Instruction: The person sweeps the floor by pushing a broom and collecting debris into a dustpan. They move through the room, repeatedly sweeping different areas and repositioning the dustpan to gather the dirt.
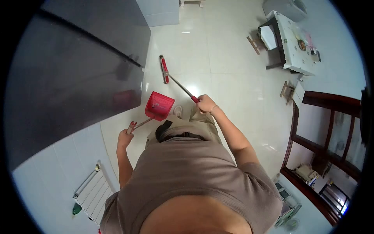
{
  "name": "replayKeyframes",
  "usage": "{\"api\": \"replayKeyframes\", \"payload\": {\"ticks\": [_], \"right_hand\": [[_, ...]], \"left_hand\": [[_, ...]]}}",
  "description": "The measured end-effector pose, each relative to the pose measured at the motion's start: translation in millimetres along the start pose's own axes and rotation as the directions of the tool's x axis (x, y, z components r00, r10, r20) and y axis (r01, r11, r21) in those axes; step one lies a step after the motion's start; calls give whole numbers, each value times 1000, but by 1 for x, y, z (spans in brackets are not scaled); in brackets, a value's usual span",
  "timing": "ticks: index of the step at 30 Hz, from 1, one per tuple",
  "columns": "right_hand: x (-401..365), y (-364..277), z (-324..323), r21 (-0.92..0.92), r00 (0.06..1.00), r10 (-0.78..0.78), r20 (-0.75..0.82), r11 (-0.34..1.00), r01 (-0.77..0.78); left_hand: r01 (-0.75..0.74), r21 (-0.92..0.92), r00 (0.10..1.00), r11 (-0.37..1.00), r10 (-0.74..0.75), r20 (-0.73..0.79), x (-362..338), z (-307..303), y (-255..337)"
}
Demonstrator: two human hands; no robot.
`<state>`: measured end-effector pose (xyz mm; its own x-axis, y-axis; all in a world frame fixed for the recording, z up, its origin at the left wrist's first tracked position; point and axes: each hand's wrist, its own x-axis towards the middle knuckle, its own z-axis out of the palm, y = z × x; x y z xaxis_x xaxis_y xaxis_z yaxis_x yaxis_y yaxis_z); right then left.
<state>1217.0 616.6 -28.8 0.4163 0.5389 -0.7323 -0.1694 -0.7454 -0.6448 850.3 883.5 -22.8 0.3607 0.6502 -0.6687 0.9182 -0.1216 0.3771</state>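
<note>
My right hand [205,104] is closed around the red grip of a broom. The broom [163,69] has a metal handle, and its red head with dark bristles touches the pale tiled floor ahead of me, near the dark cabinet. My left hand [125,138] grips the handle of a red dustpan. The dustpan [159,104] lies in front of my feet with its open side away from me. A small dark bit shows inside the pan, too small to name. The broom head is beyond the dustpan, apart from it.
A large dark glossy cabinet [74,74] stands close on the left. A white radiator [93,194] is on the left wall. At the right are a table with a patterned cloth [289,43], stools [287,91] and a wooden-framed window [298,121].
</note>
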Motion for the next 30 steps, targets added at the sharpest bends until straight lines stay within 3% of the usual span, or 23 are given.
{"api": "replayKeyframes", "payload": {"ticks": [3, 6, 11, 13, 15, 16, 19, 21, 24, 25, 26, 28, 30], "right_hand": [[71, -17, -18, -92, 991, 46, 128, 995, -34], [142, -40, -47, 13, 965, 97, 243, 995, -103], [268, -73, -134, -7, 957, 113, 266, 993, -115], [297, -82, -166, -52, 952, 130, 278, 991, -121], [317, -110, -205, -19, 966, 139, 219, 990, -138], [344, -102, -219, -102, 979, 82, 188, 993, -64], [351, -124, -282, 45, 955, 204, 214, 975, -219], [362, -118, -325, 41, 939, 244, 241, 964, -261], [349, -119, -389, 142, 958, 262, 117, 950, -278], [393, -55, -419, -60, 982, -49, 184, 996, 61], [354, -107, -444, 174, 959, 270, 91, 944, -282], [350, -110, -480, 171, 953, 303, 20, 938, -302], [357, -115, -508, 179, 949, 314, -18, 935, -306]], "left_hand": [[22, -41, 1000, 999, -22, -12, 21, 3, 10], [74, -95, 996, 993, -78, -35, 36, 12, 40], [143, -125, 982, 982, -156, -104, 57, 25, 110], [223, -251, 961, 942, -255, -103, 57, 27, 148], [253, -252, 951, 934, -287, -112, 64, 21, 192], [243, -286, 950, 927, -287, -122, 70, 18, 206], [262, -299, 943, 918, -309, -124, 89, 10, 247], [196, -268, 957, 943, -243, -157, 107, 8, 266], [228, -270, 961, 936, -261, -93, 134, -2, 310], [228, -264, 962, 937, -259, -87, 148, -1, 324], [220, -220, 963, 951, -247, -107, 160, -1, 331], [208, -172, 966, 963, -229, -118, 181, -2, 342], [198, -264, 974, 944, -220, -56, 203, -2, 364]]}}
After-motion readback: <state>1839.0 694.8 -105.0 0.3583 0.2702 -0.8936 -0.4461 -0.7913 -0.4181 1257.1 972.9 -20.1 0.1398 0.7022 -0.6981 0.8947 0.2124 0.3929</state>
